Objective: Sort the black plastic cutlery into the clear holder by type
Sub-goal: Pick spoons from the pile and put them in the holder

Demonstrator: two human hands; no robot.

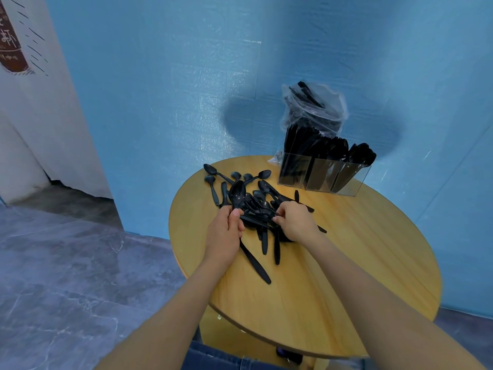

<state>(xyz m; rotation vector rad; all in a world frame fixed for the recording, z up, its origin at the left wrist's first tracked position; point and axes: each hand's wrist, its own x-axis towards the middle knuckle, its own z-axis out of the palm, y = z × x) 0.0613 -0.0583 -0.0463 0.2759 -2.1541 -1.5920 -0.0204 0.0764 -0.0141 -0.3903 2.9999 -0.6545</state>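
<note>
A pile of black plastic cutlery (pixel 260 201), mostly spoons, lies on the far left part of the round wooden table (pixel 333 263). My left hand (pixel 226 229) grips a bunch of spoons; one spoon bowl (pixel 237 193) sticks up above my thumb and the handles trail out below my palm. My right hand (pixel 294 221) reaches into the pile, fingers curled and pinching a black piece at its left edge. The clear holder (pixel 324 173) stands at the table's far right, its three compartments holding upright black cutlery.
A clear plastic bag (pixel 314 108) with more black cutlery sits behind the holder against the blue wall. The table edge drops off to a grey tiled floor on the left. A white panel stands far left.
</note>
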